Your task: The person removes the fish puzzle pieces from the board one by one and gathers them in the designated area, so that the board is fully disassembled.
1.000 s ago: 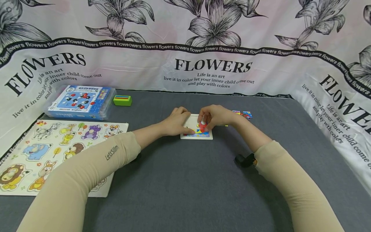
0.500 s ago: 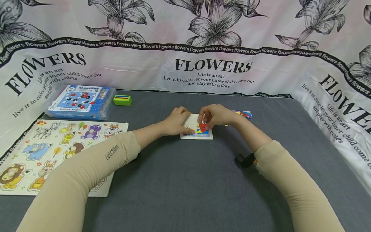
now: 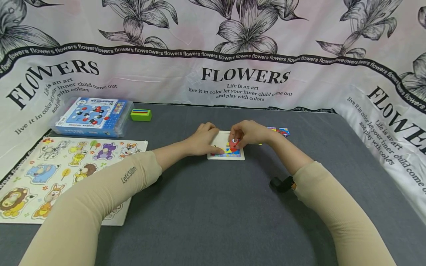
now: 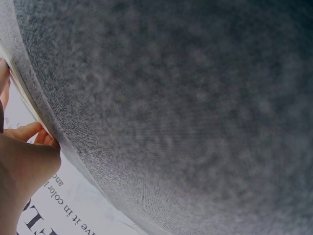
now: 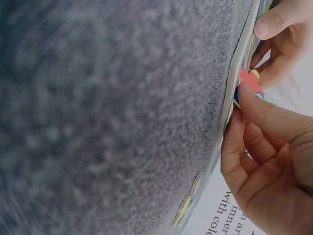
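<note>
A small jigsaw puzzle tray [image 3: 219,139] with a pale frame lies mid-table, its near part filled with colourful pieces. My left hand [image 3: 201,140] holds the tray's left side, the thumb reaching over its front part. Between thumb and fingers my right hand [image 3: 249,133] pinches a red jigsaw piece [image 3: 234,145] over the tray's right side. In the right wrist view the red piece [image 5: 252,82] stands tilted against the tray, beneath the right thumb; its lower edge is hidden. The left wrist view catches a hand [image 4: 32,156] at the tray's edge.
Loose jigsaw pieces [image 3: 284,131] lie beyond the right forearm. To the left are a large animal puzzle board [image 3: 76,192], a blue boxed molecule set [image 3: 90,116] and a green block [image 3: 141,115]. A flower-printed cloth [image 3: 159,85] hangs behind the table.
The red piece is raised more upright half a second ago, then tips back lower toward the tray with small motions of my right fingers. My left hand stays in place.
</note>
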`<state>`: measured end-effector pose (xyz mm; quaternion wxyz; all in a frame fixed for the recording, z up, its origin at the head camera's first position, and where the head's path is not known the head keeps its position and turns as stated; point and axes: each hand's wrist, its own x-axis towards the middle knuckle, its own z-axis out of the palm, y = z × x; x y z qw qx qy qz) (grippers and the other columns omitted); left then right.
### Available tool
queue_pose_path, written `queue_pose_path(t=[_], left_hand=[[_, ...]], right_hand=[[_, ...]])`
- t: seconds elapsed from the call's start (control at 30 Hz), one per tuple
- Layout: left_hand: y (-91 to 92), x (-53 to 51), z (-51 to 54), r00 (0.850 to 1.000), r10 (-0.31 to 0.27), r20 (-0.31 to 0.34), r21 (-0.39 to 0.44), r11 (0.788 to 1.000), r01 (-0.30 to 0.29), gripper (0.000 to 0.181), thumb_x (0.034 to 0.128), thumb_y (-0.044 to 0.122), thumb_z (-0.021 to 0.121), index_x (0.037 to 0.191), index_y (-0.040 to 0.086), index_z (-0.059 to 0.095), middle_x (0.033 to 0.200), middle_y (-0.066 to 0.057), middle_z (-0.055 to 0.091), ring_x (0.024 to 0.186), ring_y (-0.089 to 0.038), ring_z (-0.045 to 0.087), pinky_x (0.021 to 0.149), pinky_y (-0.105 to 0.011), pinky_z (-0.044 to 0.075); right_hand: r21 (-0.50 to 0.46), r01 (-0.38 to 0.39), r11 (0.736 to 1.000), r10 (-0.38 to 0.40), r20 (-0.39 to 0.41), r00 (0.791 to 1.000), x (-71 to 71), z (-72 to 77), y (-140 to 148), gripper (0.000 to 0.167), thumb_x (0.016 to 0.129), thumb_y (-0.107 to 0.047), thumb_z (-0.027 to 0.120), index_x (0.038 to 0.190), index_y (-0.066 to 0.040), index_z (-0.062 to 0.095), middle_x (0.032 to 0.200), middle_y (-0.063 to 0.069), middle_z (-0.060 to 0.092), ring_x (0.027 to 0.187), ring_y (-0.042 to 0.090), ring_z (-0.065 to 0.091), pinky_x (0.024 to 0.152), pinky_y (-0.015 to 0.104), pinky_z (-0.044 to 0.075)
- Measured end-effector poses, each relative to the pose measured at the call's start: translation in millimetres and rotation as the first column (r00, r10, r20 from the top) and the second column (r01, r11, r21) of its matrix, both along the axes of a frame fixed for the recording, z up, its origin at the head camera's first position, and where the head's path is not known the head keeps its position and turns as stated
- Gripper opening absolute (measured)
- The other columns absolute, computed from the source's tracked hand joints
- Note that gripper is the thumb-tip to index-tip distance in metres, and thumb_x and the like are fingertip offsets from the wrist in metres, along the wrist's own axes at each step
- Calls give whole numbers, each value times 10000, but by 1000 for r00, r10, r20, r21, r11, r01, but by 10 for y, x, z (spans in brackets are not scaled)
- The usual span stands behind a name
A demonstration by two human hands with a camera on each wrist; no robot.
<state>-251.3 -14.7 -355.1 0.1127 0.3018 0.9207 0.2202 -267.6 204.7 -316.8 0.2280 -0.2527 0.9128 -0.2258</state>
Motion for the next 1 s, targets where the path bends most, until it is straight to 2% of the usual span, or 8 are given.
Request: queue_pose_path(t=[0.2, 0.37, 0.5, 0.67, 0.8, 1.0], left_hand=[[2, 1, 6, 1000, 2, -1, -4, 1000, -2, 801, 871, 479, 714, 1468, 26, 429, 1484, -166, 380, 1344, -329, 336, 1118, -456, 346], [1, -6, 0, 1000, -3, -8, -2, 1000, 3, 796, 870, 479, 714, 1461, 24, 435, 1482, -173, 382, 1348, -336, 336, 1119, -459, 341], [2, -7, -5, 1000, -3, -3, -1, 1000, 3, 804, 872, 484, 710, 1466, 22, 426, 1487, -174, 376, 1356, -340, 328, 1124, -465, 341], [7, -4, -7, 1000, 8, 7, -11, 1000, -8, 817, 874, 494, 703, 1480, 30, 411, 1499, -167, 364, 1363, -329, 321, 1132, -464, 336], [10, -2, -10, 1000, 12, 2, -13, 1000, -12, 806, 873, 493, 704, 1476, 39, 421, 1503, -163, 367, 1364, -327, 326, 1131, -459, 337], [4, -3, -17, 1000, 9, -7, -5, 1000, -9, 801, 873, 483, 710, 1474, 37, 424, 1510, -171, 365, 1373, -333, 326, 1134, -457, 337]], right_hand=[[31, 11, 999, -12, 10, 1000, -14, 9, 1, 168, 800, -99, 792, 941, -110, 702, 850, 14, 679, 787, 156, 554, 697, 276, 440], [27, 4, 1000, -5, 7, 1000, -14, 41, 9, 174, 805, -108, 787, 956, -119, 701, 852, 11, 680, 783, 158, 555, 696, 282, 440], [-16, 17, 1000, -17, 6, 1000, -6, 78, 46, 200, 822, -141, 789, 1002, -141, 700, 861, 35, 684, 770, 169, 565, 681, 293, 464], [-90, 43, 995, -39, 41, 998, -17, 145, 134, 174, 899, -152, 712, 1072, -134, 706, 948, 89, 703, 826, 194, 629, 765, 338, 551], [-130, 86, 988, -78, 67, 995, -19, 201, 233, 185, 956, -160, 643, 1126, -106, 692, 1004, 150, 705, 854, 207, 661, 819, 370, 572], [-125, 195, 973, -187, 70, 980, 0, 272, 441, 238, 1015, -213, 556, 1188, -101, 673, 1035, 136, 679, 843, 170, 658, 807, 352, 579]])
